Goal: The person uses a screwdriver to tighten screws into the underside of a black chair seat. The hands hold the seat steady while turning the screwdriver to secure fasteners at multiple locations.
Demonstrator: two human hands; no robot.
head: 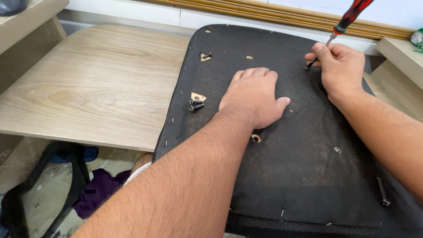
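Pale wood bench (pixel 88 88) under a black fabric-covered seat panel (pixel 308 176). Left hand (pixel 253 99) flat and open on panel's middle, gripping nothing. Right hand (pixel 339 66) near panel's far edge, closed around red-and-black screwdriver (pixel 348 20), tip on fabric. Loose black screws (pixel 196 105) left of the flat hand; one long bolt (pixel 383 191) at panel's near right.

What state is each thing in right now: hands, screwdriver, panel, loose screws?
Left hand: flat, palm down on the panel.
Right hand: fingers closed on the screwdriver.
Screwdriver: tilted, tip down at the panel.
Black fabric panel: lying flat on the wooden table.
Small screws: loose, lying on the panel.
Long screw: loose, lying flat.
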